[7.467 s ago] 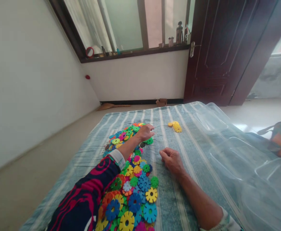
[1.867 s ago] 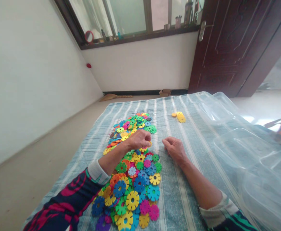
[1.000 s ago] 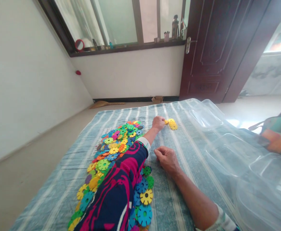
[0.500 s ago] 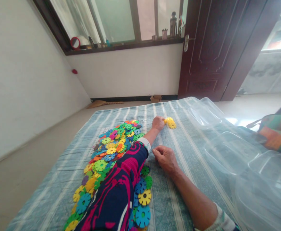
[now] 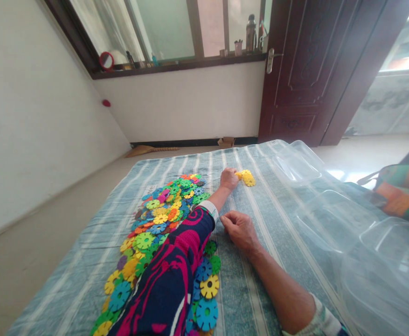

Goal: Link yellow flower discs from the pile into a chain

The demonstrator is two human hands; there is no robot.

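Yellow discs, notched at the rim, form a small overlapping group on the far part of a striped cloth, right of the main pile. The left hand is bent inward with its fingertips at the leftmost yellow disc (whether it grips or merely touches this piece cannot be told). Its navy and pink sleeve passes over the mixed-colour pile, hiding part of it. The right hand, nearer and just right of that sleeve, is loosely curled above or on the cloth; its palm is hidden, so any contents cannot be told. Clear plastic containers stand along the right side. Beyond the cloth are a dark red door, far right, and a windowsill bearing small articles.
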